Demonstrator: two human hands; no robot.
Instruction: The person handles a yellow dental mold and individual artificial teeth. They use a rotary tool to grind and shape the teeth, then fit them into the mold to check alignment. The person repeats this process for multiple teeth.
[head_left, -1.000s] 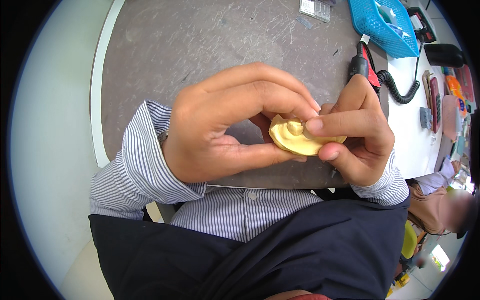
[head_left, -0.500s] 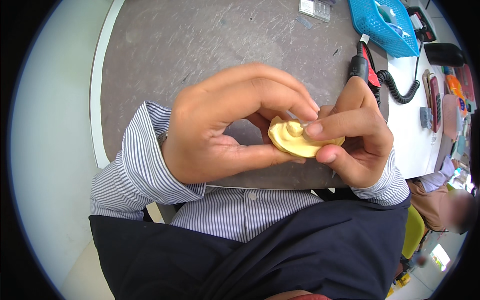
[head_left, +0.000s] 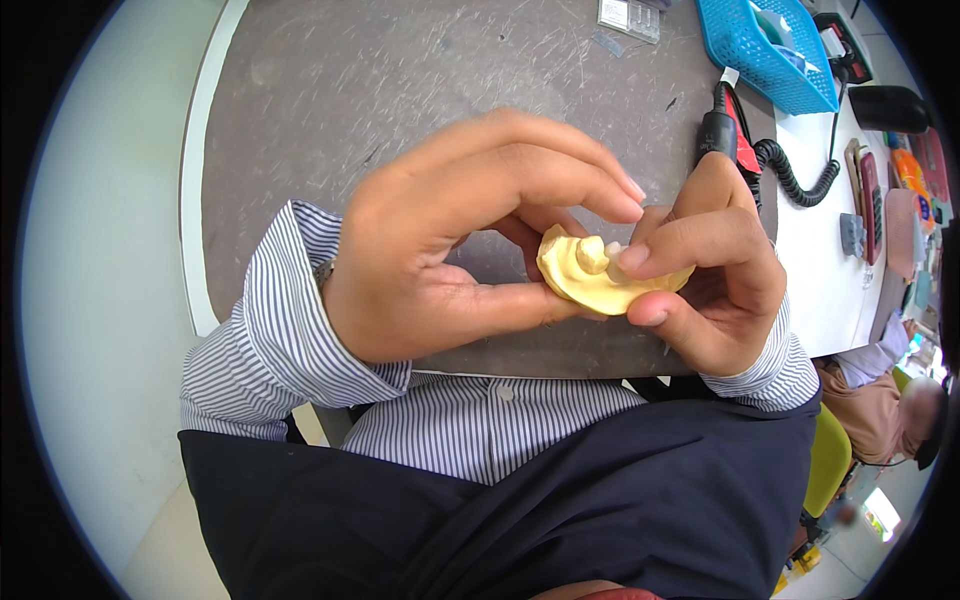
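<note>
One curved yellow dental cast (head_left: 608, 288) is showing a tooth-shaped knob (head_left: 592, 254); left hand (head_left: 430, 245) and right hand (head_left: 725, 270) are clamping it between fingers (head_left: 690, 245).

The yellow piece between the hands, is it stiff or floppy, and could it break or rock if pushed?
The yellow piece is probably stiff: it shows no sag between the left hand and the right hand. Its raised knob might chip if knocked, since it sticks up. Its rounded edge suggests it could rock if nudged.
</note>
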